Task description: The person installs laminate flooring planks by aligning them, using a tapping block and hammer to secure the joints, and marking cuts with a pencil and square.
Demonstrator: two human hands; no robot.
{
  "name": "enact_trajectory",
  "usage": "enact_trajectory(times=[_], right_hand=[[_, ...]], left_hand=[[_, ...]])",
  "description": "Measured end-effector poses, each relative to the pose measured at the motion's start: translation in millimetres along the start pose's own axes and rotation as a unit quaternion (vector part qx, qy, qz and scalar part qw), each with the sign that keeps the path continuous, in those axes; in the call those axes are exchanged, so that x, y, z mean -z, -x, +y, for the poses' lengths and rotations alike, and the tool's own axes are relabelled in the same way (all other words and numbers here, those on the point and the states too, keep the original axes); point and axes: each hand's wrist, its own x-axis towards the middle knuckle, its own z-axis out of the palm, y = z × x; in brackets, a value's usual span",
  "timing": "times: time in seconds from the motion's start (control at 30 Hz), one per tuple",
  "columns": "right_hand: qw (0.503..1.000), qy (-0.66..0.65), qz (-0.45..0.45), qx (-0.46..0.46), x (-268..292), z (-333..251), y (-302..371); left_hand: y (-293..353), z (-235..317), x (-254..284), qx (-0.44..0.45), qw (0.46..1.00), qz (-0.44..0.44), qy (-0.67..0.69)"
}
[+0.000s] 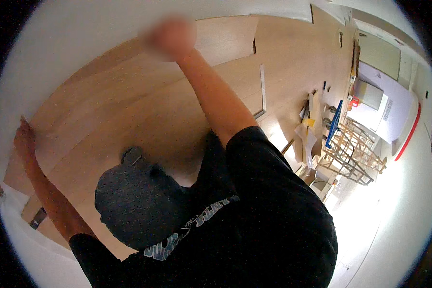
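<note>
My left hand (25, 137) rests at the far left end of a light wood floor plank (96, 79), next to the pale wall. Its fingers look stretched out along the plank's edge, with nothing seen in them. At the top, my right hand (174, 38) is at the plank's long edge beside the wall. It is blurred, so its fingers cannot be made out. Both arms are spread wide across the laid boards. A bent leg in dark grey cloth (139, 204) hides part of the floor between them.
An L-shaped metal square (262, 89) lies on the boards right of my right arm. A small dark block (38, 218) sits near the left wall. Farther right are scraps and packaging (308, 134), a blue trolley (334, 124) and wooden frames (353, 151).
</note>
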Motion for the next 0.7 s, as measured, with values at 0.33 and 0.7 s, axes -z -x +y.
enact_trajectory(times=[0.33, 0.7], right_hand=[[0.994, 0.022, -0.095, -0.040, 12, 26, -11], [0.980, 0.050, -0.192, -0.022, 12, 1, -25]], left_hand=[[3, 58, 47, 0.037, 0.989, -0.007, 0.140], [-4, 37, 23, 0.122, 0.975, 0.001, 0.183]])
